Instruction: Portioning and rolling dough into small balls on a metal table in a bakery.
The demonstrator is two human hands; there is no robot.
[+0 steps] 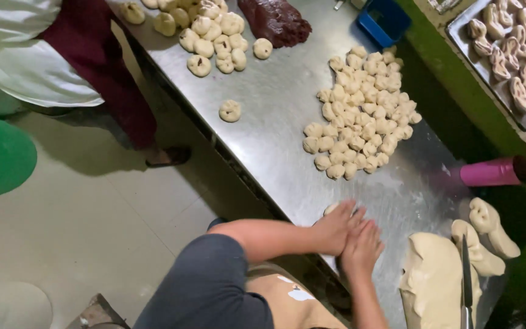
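My hands meet at the near edge of the counter (287,103), left hand (336,228) pressing a dough piece (331,208), right hand (361,248) just beside it. Beyond them lies a heap of dough balls (360,113); right of my hands sits a dough slab (433,280) bearing a knife (466,286).

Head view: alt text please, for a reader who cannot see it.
Left hand and right hand press together on a pale dough piece at the floured steel table's edge, near a heap of small dough balls and a large dough slab.
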